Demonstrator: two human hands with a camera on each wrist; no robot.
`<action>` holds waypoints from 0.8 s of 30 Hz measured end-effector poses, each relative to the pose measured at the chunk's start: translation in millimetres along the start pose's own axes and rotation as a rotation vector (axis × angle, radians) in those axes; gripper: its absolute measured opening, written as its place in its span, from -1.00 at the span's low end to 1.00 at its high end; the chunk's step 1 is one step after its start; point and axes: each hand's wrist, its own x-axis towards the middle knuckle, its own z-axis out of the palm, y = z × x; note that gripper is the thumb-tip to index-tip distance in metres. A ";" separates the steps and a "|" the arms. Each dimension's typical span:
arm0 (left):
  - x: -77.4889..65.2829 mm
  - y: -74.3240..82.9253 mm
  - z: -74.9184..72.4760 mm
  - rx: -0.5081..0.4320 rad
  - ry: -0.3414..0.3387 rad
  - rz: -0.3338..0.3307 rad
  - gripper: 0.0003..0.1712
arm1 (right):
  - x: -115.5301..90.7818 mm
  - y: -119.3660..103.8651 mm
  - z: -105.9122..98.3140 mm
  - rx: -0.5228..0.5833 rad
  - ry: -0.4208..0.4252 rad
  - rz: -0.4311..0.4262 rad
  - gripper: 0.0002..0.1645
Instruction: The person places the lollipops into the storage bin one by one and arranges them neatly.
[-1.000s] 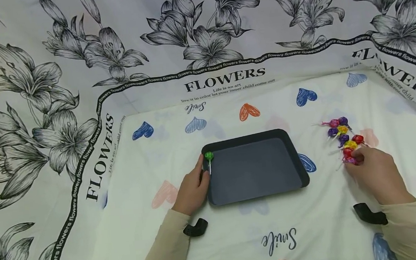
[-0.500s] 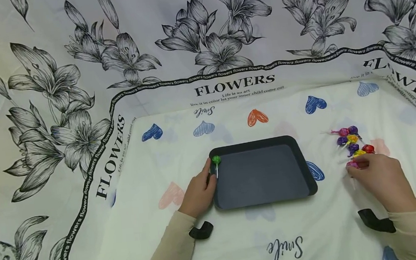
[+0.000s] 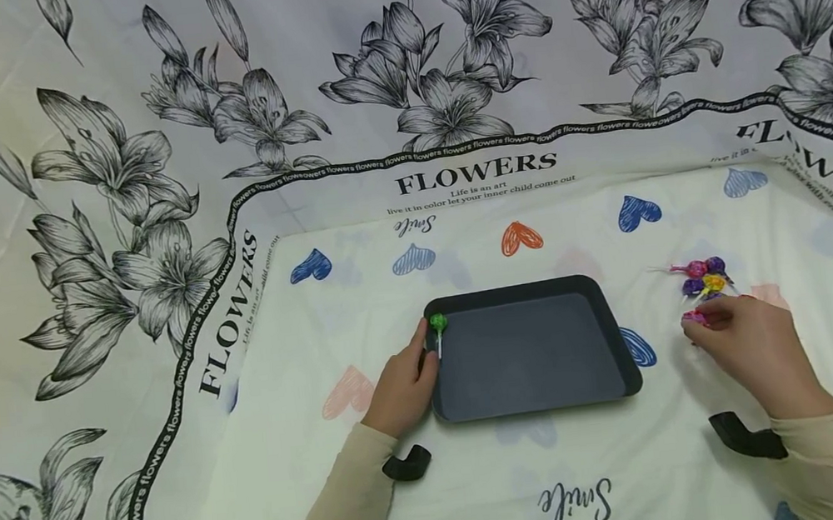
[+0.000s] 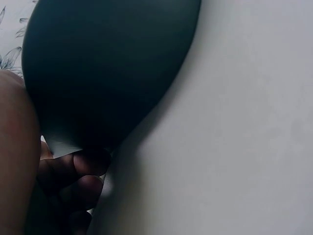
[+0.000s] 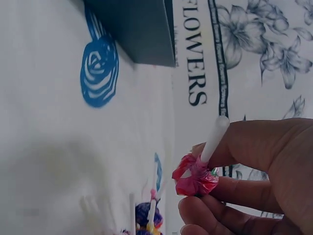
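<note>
My right hand pinches a pink lollipop at three o'clock from the tray, hiding some of the candy pile. My left hand, dark up close, grips the tray at nine. Inside, at ten, lies a green lollipop.

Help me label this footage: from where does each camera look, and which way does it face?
Head: worn on the head, facing forward and down at the tray and lollipops; both sleeves, left grip and right grip show.
Left wrist: on that wrist, facing the tray close up; part of the left grip shows.
Right wrist: on that wrist, facing the pink lollipop in the right grip, with cloth beyond.
Shared: head and right wrist show the tray and pink lollipop.
</note>
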 end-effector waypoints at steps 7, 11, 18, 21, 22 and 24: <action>-0.5 0.2 1.4 -0.003 -0.009 -0.003 -0.29 | 5.1 -12.6 3.9 0.032 0.009 -0.034 -0.48; 0.4 -0.3 0.2 -0.001 0.002 0.006 -0.29 | 8.7 -19.8 7.4 0.052 0.035 -0.052 -0.52; 1.3 -2.3 0.5 0.009 -0.009 0.003 -0.29 | 15.7 -32.6 13.3 0.070 0.091 -0.084 -0.59; 1.4 -2.4 0.8 0.004 -0.007 0.006 -0.29 | 17.9 -37.6 15.7 0.086 0.088 -0.087 -0.60; 1.4 -2.4 0.8 0.003 -0.010 0.004 -0.29 | 18.6 -39.6 16.6 0.097 0.086 -0.088 -0.60; 1.3 -2.6 0.5 0.001 -0.013 0.005 -0.28 | 19.8 -43.5 18.7 0.113 0.078 -0.089 -0.62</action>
